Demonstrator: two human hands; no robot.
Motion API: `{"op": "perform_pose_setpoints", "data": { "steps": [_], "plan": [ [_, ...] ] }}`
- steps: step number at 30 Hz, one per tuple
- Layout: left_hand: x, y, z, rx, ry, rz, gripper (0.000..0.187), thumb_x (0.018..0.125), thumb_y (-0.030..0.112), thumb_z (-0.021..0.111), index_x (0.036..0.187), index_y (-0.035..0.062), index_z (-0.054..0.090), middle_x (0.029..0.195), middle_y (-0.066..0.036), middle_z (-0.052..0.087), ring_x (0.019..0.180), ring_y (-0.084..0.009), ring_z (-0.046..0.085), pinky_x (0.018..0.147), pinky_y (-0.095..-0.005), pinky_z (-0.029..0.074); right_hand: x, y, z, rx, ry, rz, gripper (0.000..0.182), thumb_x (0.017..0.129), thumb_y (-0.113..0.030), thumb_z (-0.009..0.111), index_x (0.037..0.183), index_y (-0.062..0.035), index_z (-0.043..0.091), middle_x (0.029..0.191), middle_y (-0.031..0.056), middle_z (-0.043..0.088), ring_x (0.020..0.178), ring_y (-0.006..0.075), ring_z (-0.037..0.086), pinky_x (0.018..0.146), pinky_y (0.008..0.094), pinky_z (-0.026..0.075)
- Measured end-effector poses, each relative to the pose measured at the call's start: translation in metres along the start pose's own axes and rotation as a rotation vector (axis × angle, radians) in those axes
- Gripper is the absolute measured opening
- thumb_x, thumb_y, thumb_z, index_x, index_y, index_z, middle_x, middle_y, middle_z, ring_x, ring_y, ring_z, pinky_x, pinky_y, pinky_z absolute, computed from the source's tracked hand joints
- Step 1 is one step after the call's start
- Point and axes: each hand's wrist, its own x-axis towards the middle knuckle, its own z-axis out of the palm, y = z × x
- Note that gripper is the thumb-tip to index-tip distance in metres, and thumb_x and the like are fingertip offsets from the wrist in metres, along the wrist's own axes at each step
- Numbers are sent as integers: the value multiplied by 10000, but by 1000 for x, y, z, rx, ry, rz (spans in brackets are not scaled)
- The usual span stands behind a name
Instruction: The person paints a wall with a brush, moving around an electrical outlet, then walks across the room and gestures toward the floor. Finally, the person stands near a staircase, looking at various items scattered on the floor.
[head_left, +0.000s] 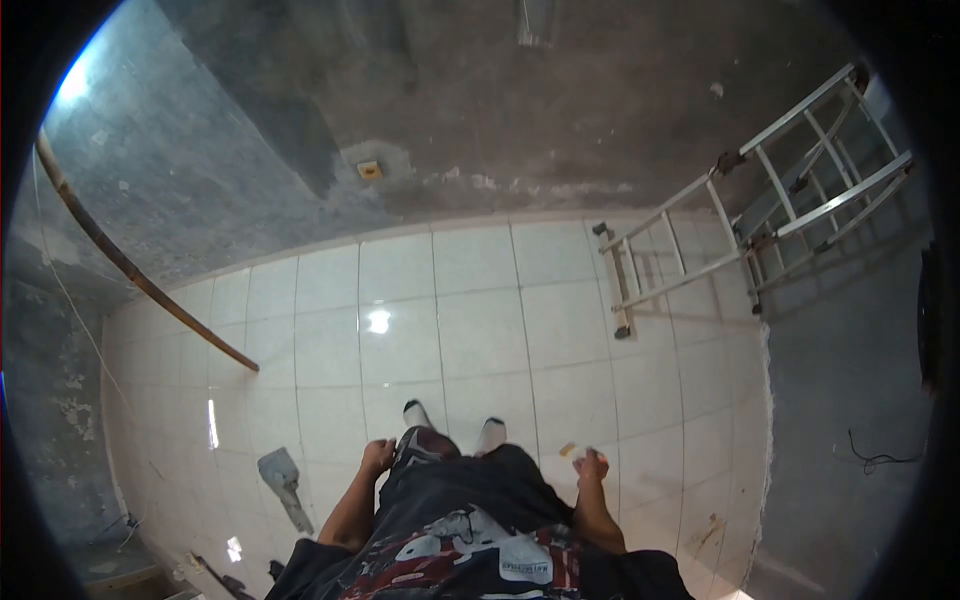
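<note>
My left hand (378, 456) hangs beside my left thigh, its fingers curled, close to the patterned dark shorts (425, 445). Whether anything sits inside those fingers is hidden. On the other side, my right hand (593, 466) is closed around a small white-and-tan object (568, 450) that sticks out towards the left; it is too small to name. Both of my feet (491, 432) stand on the white tiled floor (480, 320). To the left of my left hand, a grey flat piece (280, 475) with a narrow tail lies on the tiles.
A folding aluminium ladder (690, 240) stands at the right by the wall. A long bent pole (130, 270) leans at the left. A yellow socket box (369, 170) is set in the grey plastered wall (480, 120). Black wire (875, 460) protrudes at the right.
</note>
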Motion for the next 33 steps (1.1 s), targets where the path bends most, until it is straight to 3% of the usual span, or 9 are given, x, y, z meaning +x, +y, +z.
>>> {"op": "perform_pose_setpoints", "data": {
  "steps": [1, 3, 7, 12, 18, 21, 27, 29, 33],
  "plan": [
    [7, 5, 1, -4, 74, 63, 483, 897, 411, 491, 832, -26, 686, 788, -230, 667, 762, -385, 650, 731, -418, 496, 5, -5, 10, 17, 9, 8, 224, 822, -148, 651, 1014, -35, 628, 815, 143, 630, 724, 266, 643, 595, 396, 595],
    [16, 0, 2, -197, 42, -19, 412, 877, 339, 542, 844, -47, 681, 731, -210, 664, 678, -284, 656, 655, -391, 505, 8, -18, 24, -17, -28, -20, 248, 830, -157, 657, 1034, -19, 627, 867, 161, 635, 747, 277, 651, 579, 391, 597],
    [12, 2, -13, -379, -24, -90, 295, 904, 221, 547, 890, -55, 650, 689, -138, 664, 579, -205, 623, 517, -330, 468, 6, -44, 63, -17, 15, -4, 265, 861, -186, 641, 1065, -24, 592, 931, 163, 633, 735, 254, 644, 655, 367, 600],
    [24, -26, -36, -302, -139, -265, 293, 927, 246, 541, 964, -31, 629, 753, -146, 687, 607, -203, 647, 515, -309, 489, -6, -70, 123, -5, -154, -88, 259, 875, -191, 632, 1076, -28, 608, 979, 174, 635, 813, 290, 668, 662, 376, 601],
    [72, -29, -92, -250, -195, -345, 312, 952, 264, 525, 989, -28, 625, 811, -154, 695, 661, -221, 673, 552, -322, 512, -29, -91, 170, 84, -149, -86, 247, 876, -193, 633, 1048, -20, 596, 965, 166, 634, 814, 273, 662, 681, 365, 601],
    [114, -1, -124, -247, -175, -288, 320, 950, 271, 525, 991, -29, 625, 821, -160, 694, 677, -225, 673, 570, -334, 513, -40, -108, 190, 135, -90, -11, 311, 906, -209, 601, 1154, -31, 541, 1025, 179, 615, 897, 292, 645, 773, 385, 584],
    [196, 77, -187, -291, -140, 26, 309, 886, 234, 548, 973, -53, 626, 802, -157, 690, 689, -221, 659, 594, -328, 500, -60, -140, 268, 577, -72, -56, 271, 885, -150, 600, 1076, 36, 557, 1095, 184, 586, 962, 288, 623, 792, 349, 585],
    [214, 99, -203, -297, -145, 126, 303, 887, 221, 542, 968, -59, 627, 797, -146, 686, 672, -211, 648, 592, -318, 493, -77, -161, 306, 636, -143, -74, 301, 893, -155, 578, 1118, 43, 545, 1144, 183, 563, 1023, 289, 600, 830, 349, 571],
    [241, 119, -221, -308, -148, 125, 285, 888, 211, 547, 959, -53, 628, 756, -122, 671, 653, -186, 634, 568, -299, 481, -123, -240, 391, 704, -369, -168, 317, 907, -157, 579, 1152, 38, 524, 1169, 174, 552, 1068, 282, 582, 867, 345, 550]
  ]
}}
